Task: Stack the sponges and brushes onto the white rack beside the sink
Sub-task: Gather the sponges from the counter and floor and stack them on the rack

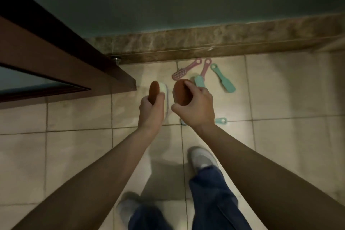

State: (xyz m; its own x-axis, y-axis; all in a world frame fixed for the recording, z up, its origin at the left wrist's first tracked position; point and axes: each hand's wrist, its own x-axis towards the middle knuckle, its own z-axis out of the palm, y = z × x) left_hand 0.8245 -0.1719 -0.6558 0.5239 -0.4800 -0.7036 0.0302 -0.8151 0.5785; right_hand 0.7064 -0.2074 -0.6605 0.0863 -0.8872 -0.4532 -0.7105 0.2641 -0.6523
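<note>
My left hand (pixel 150 112) grips a brown oval sponge (pixel 154 92) held on edge, with a pale sponge (pixel 164 91) pressed against its right side. My right hand (pixel 196 106) holds a second brown oval sponge (pixel 182 92) by its rim. On the tiled floor beyond lie two pink brushes (pixel 186 70) (pixel 205 67) and two teal brushes (pixel 223 80) (pixel 199 81) near the wall base. A teal handle end (pixel 221 121) shows beside my right wrist. No white rack or sink is in view.
A dark wooden door (pixel 56 58) stands open at the left, its corner close to my left hand, with a metal door stop (pixel 117 59) behind it. A marble skirting (pixel 214 43) runs along the green wall. My feet in grey shoes (pixel 202 158) stand on beige tiles.
</note>
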